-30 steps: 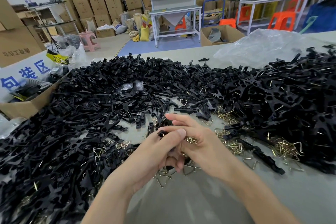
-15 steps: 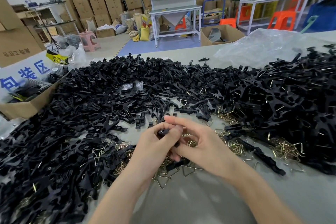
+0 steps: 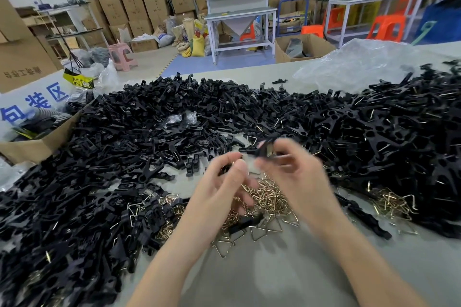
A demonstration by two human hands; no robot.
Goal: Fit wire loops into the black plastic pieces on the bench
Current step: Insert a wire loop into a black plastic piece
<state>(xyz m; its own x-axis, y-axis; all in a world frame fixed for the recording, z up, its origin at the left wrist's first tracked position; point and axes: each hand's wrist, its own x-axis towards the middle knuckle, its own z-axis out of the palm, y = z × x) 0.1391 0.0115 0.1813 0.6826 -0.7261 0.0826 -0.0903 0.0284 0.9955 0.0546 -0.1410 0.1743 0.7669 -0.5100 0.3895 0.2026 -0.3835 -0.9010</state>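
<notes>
A grey bench [image 3: 287, 276] is filling the lower view, and a huge heap of black pieces [image 3: 149, 132] is spreading across it from the left edge to the right edge, curving round a bare patch in front of the person. Behind the heap on the right, a crumpled clear plastic bag [image 3: 361, 62] is lying on the bench. At the left edge an open cardboard box [image 3: 42, 142] is sitting against the heap.

In the middle of the bare patch a tangle of brass-coloured wire loops [image 3: 269, 197] is lying just under the hands, with single triangular loops spilling toward the person. A smaller clump of loops [image 3: 389, 202] is lying to the right, at the foot of the heap.

Two bare forearms are reaching in from the bottom. The right hand [image 3: 296, 177] is hovering above the loops and pinching one black piece [image 3: 267, 148] at its fingertips, lifted clear of the bench; the hand and piece are blurring with motion. The left hand [image 3: 219, 197] is hanging just beside it, apart from the piece, thumb up and fingers loosely curled; blur is making it impossible to tell whether it is holding anything
</notes>
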